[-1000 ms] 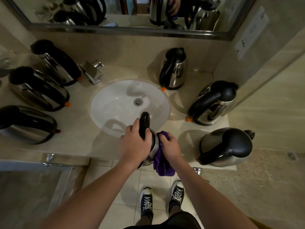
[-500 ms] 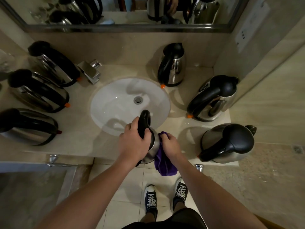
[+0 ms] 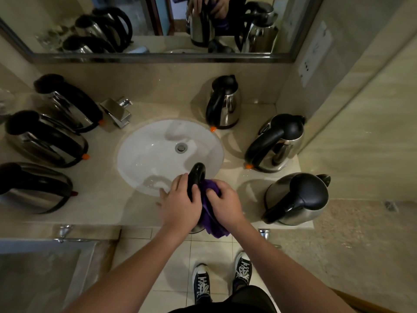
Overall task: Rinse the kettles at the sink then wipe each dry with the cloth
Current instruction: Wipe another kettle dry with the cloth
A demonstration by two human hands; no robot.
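I hold a steel kettle over the front rim of the white sink [image 3: 144, 154]; its black handle [image 3: 196, 177] sticks up between my hands and most of its body is hidden. My left hand [image 3: 180, 205] grips the kettle from the left, its fingers blurred. My right hand [image 3: 224, 203] clutches the purple cloth [image 3: 211, 219] and presses it against the kettle's right side and top. Part of the cloth hangs below my hands.
Three kettles lie along the counter on the left [image 3: 45, 138], three stand on the right [image 3: 295, 199]. A chrome tap [image 3: 117, 111] sits behind the sink at the left. A mirror [image 3: 158, 26] runs along the back wall. My shoes [image 3: 202, 283] are on the tiled floor.
My right hand has slid the cloth up from the kettle's side toward its top, beside the handle. My left hand's fingers have shifted on the kettle.
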